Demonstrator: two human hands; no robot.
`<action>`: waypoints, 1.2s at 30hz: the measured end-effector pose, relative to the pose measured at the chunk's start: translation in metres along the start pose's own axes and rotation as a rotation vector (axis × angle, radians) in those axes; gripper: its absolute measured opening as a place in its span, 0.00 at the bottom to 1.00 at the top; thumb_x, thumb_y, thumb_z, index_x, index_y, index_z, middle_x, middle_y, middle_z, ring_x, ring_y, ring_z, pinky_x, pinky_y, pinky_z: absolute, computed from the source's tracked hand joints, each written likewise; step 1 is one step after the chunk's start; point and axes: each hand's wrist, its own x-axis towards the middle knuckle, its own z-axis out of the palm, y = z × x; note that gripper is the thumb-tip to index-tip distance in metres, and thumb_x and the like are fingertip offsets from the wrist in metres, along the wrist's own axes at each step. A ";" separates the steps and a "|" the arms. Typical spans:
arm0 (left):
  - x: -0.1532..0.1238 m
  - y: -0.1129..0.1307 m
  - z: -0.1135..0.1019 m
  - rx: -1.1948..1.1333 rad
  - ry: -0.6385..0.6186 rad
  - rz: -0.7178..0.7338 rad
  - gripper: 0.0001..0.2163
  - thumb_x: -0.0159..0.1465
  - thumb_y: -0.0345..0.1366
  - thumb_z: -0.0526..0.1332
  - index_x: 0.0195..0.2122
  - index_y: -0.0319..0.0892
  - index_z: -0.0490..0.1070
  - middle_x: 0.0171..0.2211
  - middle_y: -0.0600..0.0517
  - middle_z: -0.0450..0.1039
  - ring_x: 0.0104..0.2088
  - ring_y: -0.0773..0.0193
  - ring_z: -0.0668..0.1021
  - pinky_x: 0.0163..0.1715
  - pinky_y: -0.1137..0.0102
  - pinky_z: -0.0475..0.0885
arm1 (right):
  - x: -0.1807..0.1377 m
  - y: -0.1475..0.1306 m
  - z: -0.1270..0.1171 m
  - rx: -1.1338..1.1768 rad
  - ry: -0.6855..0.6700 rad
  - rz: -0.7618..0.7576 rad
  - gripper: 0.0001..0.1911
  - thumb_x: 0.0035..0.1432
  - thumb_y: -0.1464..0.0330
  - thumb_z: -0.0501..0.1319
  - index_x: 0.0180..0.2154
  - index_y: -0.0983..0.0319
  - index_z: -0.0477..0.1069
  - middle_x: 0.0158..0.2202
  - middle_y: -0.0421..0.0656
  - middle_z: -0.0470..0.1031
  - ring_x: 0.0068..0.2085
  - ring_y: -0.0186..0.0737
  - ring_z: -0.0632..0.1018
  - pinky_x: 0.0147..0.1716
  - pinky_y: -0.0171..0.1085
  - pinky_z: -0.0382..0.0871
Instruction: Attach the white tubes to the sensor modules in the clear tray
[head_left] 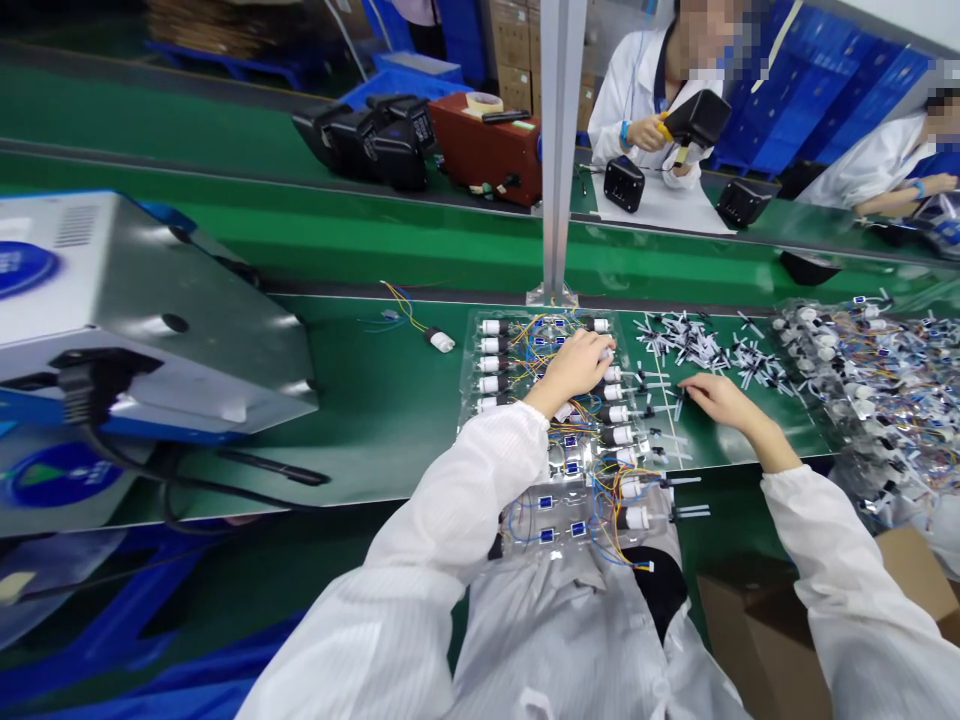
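Observation:
A clear plastic tray (480, 330) lies on the green bench in front of me, filled with several small white cylindrical pump motors trailing coloured wires. My left hand (574, 365) rests over the tray's upper right part, fingers curled around one white motor (606, 352). My right hand (712, 395) lies flat on the bench to the right of the tray, fingertips touching a small black-and-white tube piece (679, 392). A loose heap of such tube pieces (705, 345) is spread just beyond that hand.
A grey machine (135, 310) with a black cable stands at the left. One loose motor with wires (440, 341) lies near the tray. A pile of wired motors (877, 380) fills the right. A metal post (559, 150) rises behind. Two people work across the conveyor; a cardboard box (757, 620) sits below.

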 end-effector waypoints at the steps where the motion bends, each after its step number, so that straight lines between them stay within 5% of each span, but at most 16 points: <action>1: 0.000 0.000 0.000 0.001 0.004 0.004 0.13 0.73 0.38 0.55 0.54 0.43 0.74 0.50 0.45 0.77 0.52 0.51 0.73 0.58 0.56 0.68 | 0.000 0.000 -0.001 -0.046 0.008 -0.032 0.17 0.68 0.67 0.55 0.50 0.57 0.80 0.50 0.50 0.79 0.47 0.50 0.81 0.50 0.48 0.76; 4: -0.001 0.000 0.001 -0.004 0.020 0.017 0.14 0.73 0.38 0.56 0.55 0.42 0.74 0.50 0.44 0.77 0.53 0.51 0.73 0.58 0.57 0.68 | 0.004 -0.001 -0.005 -0.177 -0.028 -0.139 0.15 0.66 0.70 0.55 0.46 0.59 0.80 0.55 0.53 0.76 0.47 0.50 0.80 0.49 0.48 0.76; 9: 0.000 -0.002 0.002 -0.008 0.010 -0.009 0.16 0.73 0.40 0.57 0.57 0.40 0.74 0.50 0.43 0.77 0.52 0.51 0.73 0.58 0.56 0.69 | 0.012 0.006 -0.022 -0.156 -0.005 -0.141 0.09 0.63 0.69 0.59 0.38 0.59 0.78 0.41 0.49 0.79 0.39 0.46 0.80 0.43 0.45 0.77; 13: 0.001 -0.003 0.002 -0.022 0.000 -0.022 0.15 0.72 0.40 0.58 0.55 0.41 0.76 0.49 0.43 0.77 0.51 0.51 0.73 0.57 0.56 0.69 | 0.030 0.001 -0.032 0.283 0.374 0.135 0.07 0.55 0.65 0.67 0.36 0.58 0.75 0.33 0.45 0.79 0.33 0.45 0.81 0.39 0.46 0.79; 16: 0.001 -0.003 0.001 -0.039 0.009 -0.022 0.15 0.73 0.41 0.58 0.55 0.41 0.76 0.50 0.43 0.77 0.52 0.51 0.73 0.58 0.56 0.69 | 0.059 -0.025 -0.030 0.778 0.477 0.242 0.14 0.51 0.63 0.72 0.38 0.58 0.71 0.32 0.42 0.79 0.32 0.44 0.82 0.36 0.46 0.81; 19: 0.001 -0.002 -0.001 -0.070 0.018 -0.033 0.15 0.73 0.41 0.59 0.55 0.42 0.76 0.51 0.44 0.78 0.53 0.51 0.74 0.58 0.57 0.70 | 0.096 -0.058 -0.018 1.071 0.478 0.235 0.18 0.47 0.64 0.76 0.35 0.58 0.69 0.35 0.42 0.79 0.35 0.41 0.83 0.40 0.44 0.82; 24: 0.001 -0.001 -0.002 -0.108 0.009 -0.058 0.15 0.71 0.41 0.62 0.56 0.42 0.76 0.50 0.45 0.81 0.52 0.51 0.75 0.57 0.57 0.70 | 0.137 -0.087 0.022 1.204 0.418 0.249 0.26 0.41 0.58 0.80 0.32 0.58 0.66 0.32 0.39 0.77 0.36 0.40 0.83 0.43 0.44 0.83; 29: 0.001 0.000 -0.004 -0.103 0.018 -0.074 0.15 0.71 0.41 0.62 0.56 0.43 0.76 0.49 0.46 0.81 0.52 0.52 0.76 0.56 0.58 0.71 | 0.137 -0.083 0.059 1.114 0.488 0.302 0.24 0.44 0.57 0.79 0.32 0.58 0.67 0.31 0.39 0.78 0.34 0.40 0.82 0.38 0.41 0.80; 36: 0.001 0.002 -0.005 -0.133 0.032 -0.092 0.15 0.71 0.40 0.62 0.56 0.42 0.77 0.49 0.45 0.81 0.51 0.52 0.77 0.54 0.60 0.72 | 0.130 -0.078 0.084 1.031 0.517 0.278 0.20 0.47 0.57 0.77 0.32 0.58 0.70 0.34 0.41 0.82 0.39 0.43 0.83 0.46 0.44 0.78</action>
